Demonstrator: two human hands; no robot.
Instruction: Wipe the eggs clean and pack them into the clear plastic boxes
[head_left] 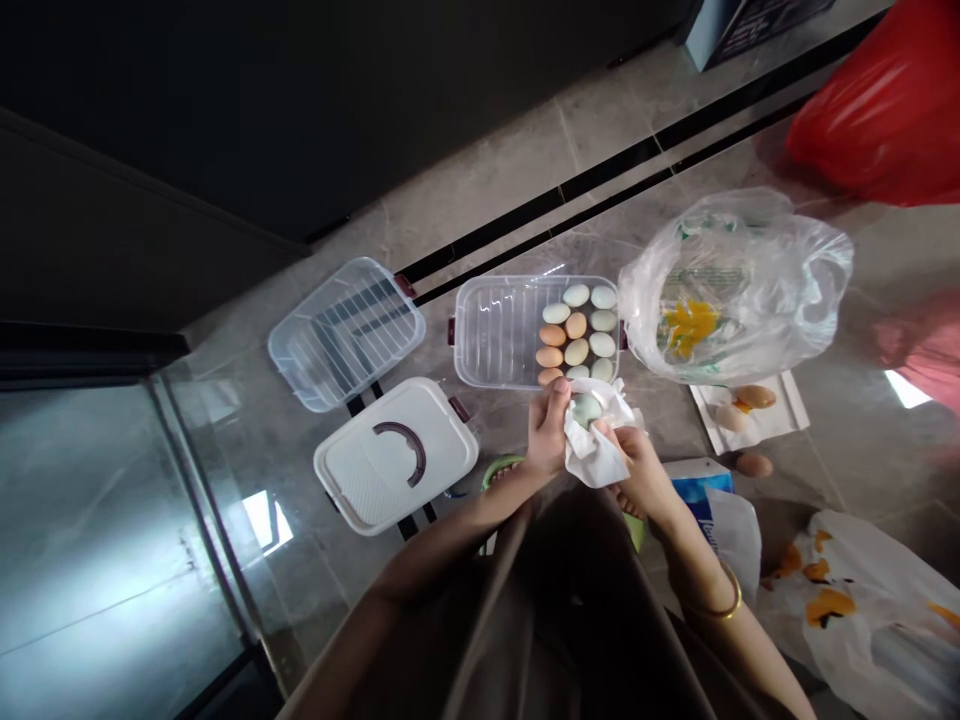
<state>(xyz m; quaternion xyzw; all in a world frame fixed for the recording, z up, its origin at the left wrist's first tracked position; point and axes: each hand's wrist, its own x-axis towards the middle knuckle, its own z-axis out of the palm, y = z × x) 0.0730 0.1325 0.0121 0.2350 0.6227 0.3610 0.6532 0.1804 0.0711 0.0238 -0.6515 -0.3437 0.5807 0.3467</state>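
A pale green egg [586, 408] rests in a crumpled white tissue [598, 460] between my two hands, over the near edge of a clear plastic box. My left hand [548, 425] is closed on the egg's left side, thumb up along it. From the right, my right hand [630, 455] grips the tissue and presses it against the egg. Just beyond, the clear plastic box [495, 335] has several brown and pale eggs [576, 352] in rows in its right half; its left half shows bare ribbed bottom.
Left lie another clear box [349, 330] and a white lid [367, 480] with a dark handle. Right are a clear plastic bag [757, 290], broken-looking eggs on a white sheet [791, 400], a loose brown egg [754, 464], a blue tissue pack [694, 485], a printed bag [862, 600] and a red bag [885, 120].
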